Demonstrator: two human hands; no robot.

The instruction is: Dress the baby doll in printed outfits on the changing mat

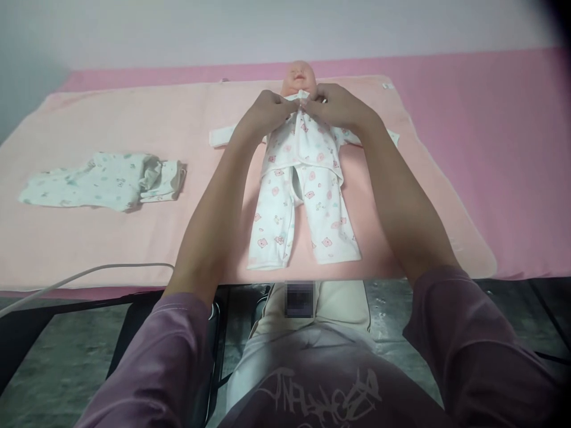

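Note:
A baby doll (300, 74) lies on its back on a peach-coloured blanket, its head toward the wall. It wears a white baby shirt (303, 148) with pink animal prints and matching trousers (272, 229). At the shirt's neckline, my left hand (270, 112) pinches the cloth near the collar. My right hand (339, 107) grips the collar from the other side, and the thumbs almost meet below the doll's chin. Whether a fastener sits between the fingertips is too small to tell. The sleeves stretch out to both sides, partly behind my forearms.
Folded baby clothes (102, 181) with green prints lie to the left on the peach blanket (214, 238). Under it is a pink cover (504, 148) on the table. A white cable (102, 267) crosses the front left edge. A pale wall (285, 30) stands behind.

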